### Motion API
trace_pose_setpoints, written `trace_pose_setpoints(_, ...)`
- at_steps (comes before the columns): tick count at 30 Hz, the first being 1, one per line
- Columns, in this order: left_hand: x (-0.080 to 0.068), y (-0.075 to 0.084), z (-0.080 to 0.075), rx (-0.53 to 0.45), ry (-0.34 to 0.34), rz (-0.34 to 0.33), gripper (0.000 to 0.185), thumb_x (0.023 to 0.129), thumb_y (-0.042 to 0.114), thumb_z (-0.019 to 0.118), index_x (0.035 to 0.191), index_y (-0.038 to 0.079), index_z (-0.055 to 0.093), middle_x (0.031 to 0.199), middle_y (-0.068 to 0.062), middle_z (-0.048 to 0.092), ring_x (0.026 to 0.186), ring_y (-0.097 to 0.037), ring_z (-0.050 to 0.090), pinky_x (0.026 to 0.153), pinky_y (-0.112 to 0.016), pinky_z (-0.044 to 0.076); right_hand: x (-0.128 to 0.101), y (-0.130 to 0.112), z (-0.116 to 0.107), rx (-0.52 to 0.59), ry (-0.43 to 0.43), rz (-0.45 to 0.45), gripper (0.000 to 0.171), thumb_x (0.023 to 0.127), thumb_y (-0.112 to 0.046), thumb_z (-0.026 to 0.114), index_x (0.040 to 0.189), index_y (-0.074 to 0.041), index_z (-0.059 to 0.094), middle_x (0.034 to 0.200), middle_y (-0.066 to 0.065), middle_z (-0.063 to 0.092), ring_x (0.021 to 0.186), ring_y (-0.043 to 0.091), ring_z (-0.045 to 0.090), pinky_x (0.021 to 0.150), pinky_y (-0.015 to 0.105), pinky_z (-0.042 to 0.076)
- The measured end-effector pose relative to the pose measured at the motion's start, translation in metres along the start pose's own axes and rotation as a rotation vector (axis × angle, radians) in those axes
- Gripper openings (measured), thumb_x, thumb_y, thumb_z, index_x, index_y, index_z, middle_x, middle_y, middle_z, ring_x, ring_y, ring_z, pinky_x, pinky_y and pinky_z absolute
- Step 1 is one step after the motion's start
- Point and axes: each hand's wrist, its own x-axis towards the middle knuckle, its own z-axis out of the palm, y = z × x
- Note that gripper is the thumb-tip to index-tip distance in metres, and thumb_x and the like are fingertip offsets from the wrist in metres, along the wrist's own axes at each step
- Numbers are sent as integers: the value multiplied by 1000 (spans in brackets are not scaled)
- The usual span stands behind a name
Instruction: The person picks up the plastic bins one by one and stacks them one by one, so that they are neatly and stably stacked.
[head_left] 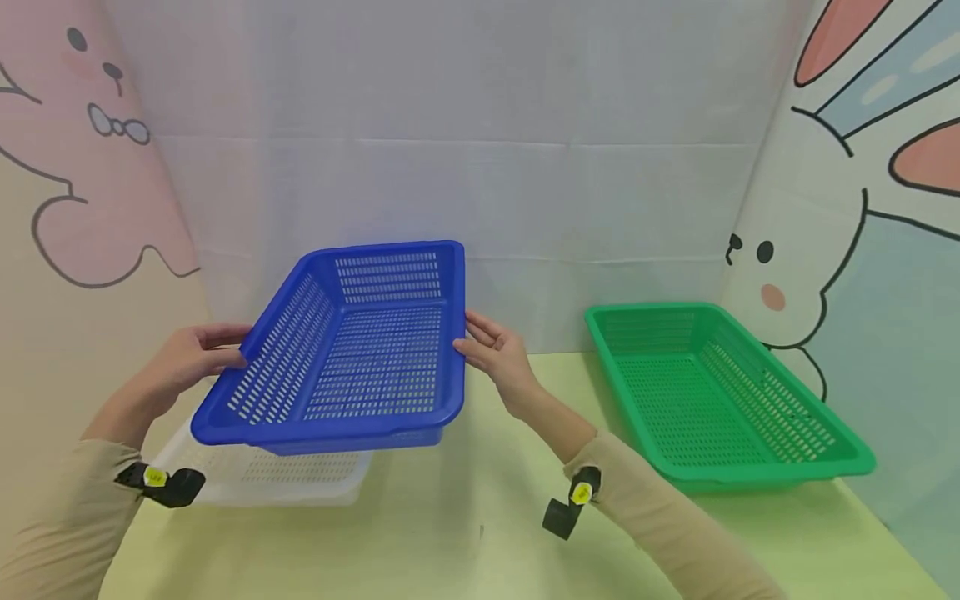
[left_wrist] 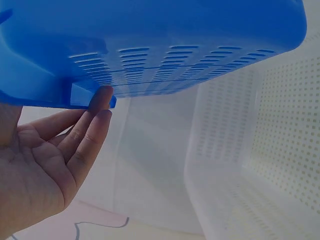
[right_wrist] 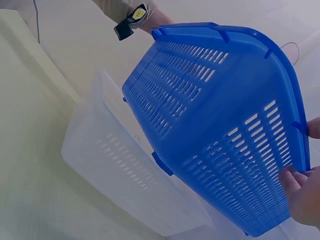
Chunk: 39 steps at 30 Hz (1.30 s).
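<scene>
A blue slotted plastic basket [head_left: 375,358] is held up in the air, its open top tilted toward the head camera. On its left side my left hand [head_left: 191,360] grips the rim, thumb above and fingers below; in the left wrist view the fingertips [left_wrist: 103,95] touch the underside of that rim. At the right side my right hand [head_left: 501,360] pinches the opposite rim, seen also in the right wrist view as the hand [right_wrist: 302,192] at the edge. Beneath the blue basket, partly hidden by it, a white basket [head_left: 285,479] sits on the table.
A green basket [head_left: 738,408] of like shape stands on the right of the pale yellow-green table [head_left: 480,550]. White cloth [head_left: 480,167] hangs behind the table, with cartoon-printed panels on both sides.
</scene>
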Motion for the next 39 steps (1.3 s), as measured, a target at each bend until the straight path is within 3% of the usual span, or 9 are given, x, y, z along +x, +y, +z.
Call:
trace_pose_setpoints(3, -3, -3, -5, 22, 11, -19, 56, 92, 23, 51, 133, -12, 34, 125, -33, 45, 80, 10, 51, 88, -48, 45, -1, 3, 5, 19, -43, -18, 53, 87, 1, 55, 136, 4, 36, 137, 19, 40, 121, 31, 44, 91, 32, 44)
trace_pose_setpoints(10, -6, -17, -15, 49, 63, -29, 54, 90, 19, 54, 130, -12, 38, 120, -29, 49, 77, 11, 50, 67, -10, 44, 0, 12, 16, 19, -109, -30, 56, 87, 1, 54, 138, 4, 31, 139, 19, 37, 123, 30, 43, 93, 31, 42)
trace_pose_setpoints(13, -5, -27, -20, 44, 71, -26, 55, 88, 21, 57, 130, -11, 39, 117, -21, 54, 77, 12, 50, 65, -9, 44, 1, 16, 20, 28, -125, -27, 56, 87, 2, 54, 138, 4, 31, 139, 19, 37, 123, 30, 42, 94, 32, 41)
trace_pose_setpoints(16, -5, -39, -25, 18, 71, -29, 55, 88, 22, 57, 131, -9, 40, 116, -21, 55, 76, 8, 53, 68, -15, 47, 2, 20, 25, 31, -130, -19, 57, 87, 2, 54, 139, 3, 30, 139, 18, 37, 123, 29, 42, 95, 32, 41)
trace_pose_setpoints(18, -6, -43, -28, 3, 68, -41, 57, 88, 23, 56, 132, -8, 38, 118, -25, 53, 74, 6, 54, 81, -31, 49, 3, 22, 29, 38, -130, -11, 58, 87, 2, 54, 139, 3, 30, 140, 18, 36, 123, 28, 42, 95, 32, 40)
trace_pose_setpoints(21, -9, -44, -28, -1, 72, -69, 58, 90, 24, 54, 134, -7, 35, 123, -32, 46, 72, 5, 53, 87, -58, 39, 4, 25, 34, 52, -129, -3, 59, 87, 3, 54, 140, 3, 28, 141, 17, 35, 124, 29, 41, 96, 32, 40)
trace_pose_setpoints(23, -12, -41, -28, 25, 77, -86, 60, 90, 25, 53, 134, -10, 33, 126, -36, 40, 72, 6, 52, 86, -65, 33, 5, 27, 37, 60, -125, -3, 59, 86, 4, 53, 139, 4, 28, 141, 18, 34, 124, 30, 40, 96, 31, 40)
trace_pose_setpoints(35, -18, -39, -33, 58, 75, -121, 59, 93, 20, 49, 136, -13, 25, 130, -38, 32, 72, 17, 41, 88, -65, 33, 8, 37, 51, 47, -120, -8, 60, 85, 7, 54, 139, 2, 29, 141, 17, 35, 124, 28, 40, 97, 31, 39)
trace_pose_setpoints(39, -15, -50, -37, 36, 102, -147, 60, 92, 22, 52, 137, -9, 28, 129, -32, 39, 86, -9, 54, 89, -59, 38, 8, 39, 55, 49, -124, -21, 60, 85, 8, 54, 139, 2, 29, 141, 17, 34, 124, 28, 40, 96, 30, 39)
